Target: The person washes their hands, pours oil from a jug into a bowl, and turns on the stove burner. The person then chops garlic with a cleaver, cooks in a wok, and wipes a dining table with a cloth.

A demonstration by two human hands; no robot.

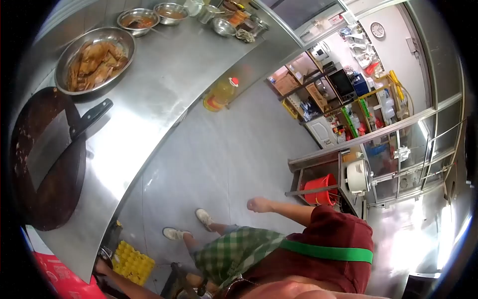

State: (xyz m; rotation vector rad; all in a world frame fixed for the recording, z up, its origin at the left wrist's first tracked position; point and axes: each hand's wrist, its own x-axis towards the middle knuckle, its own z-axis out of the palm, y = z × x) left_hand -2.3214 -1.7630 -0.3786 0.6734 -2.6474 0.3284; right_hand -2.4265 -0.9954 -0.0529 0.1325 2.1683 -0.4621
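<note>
My left hand (pixel 103 266) reaches down past the steel counter's near edge, at the lower left. Its fingers are closed at a dark, shiny object that the counter partly hides, and I cannot make out what it is. Beside that hand lies a stack of yellow egg trays (pixel 130 261). My right hand (pixel 259 205) hangs away from the counter over the floor, fingers curled in, with nothing visible in it. On the counter, a cleaver (pixel 50 144) with a black handle rests on a round, dark chopping board (pixel 64 199). Next to it is a steel basin (pixel 130 47) holding brownish cooked poultry.
Smaller steel bowls (pixel 138 21) and jars line the counter's back. A yellow oil jug (pixel 219 95) stands on the floor by the counter. To the right are a red bucket (pixel 321 188), a white rice cooker (pixel 356 177) and glazed partitions. A red bag (pixel 59 274) lies lower left.
</note>
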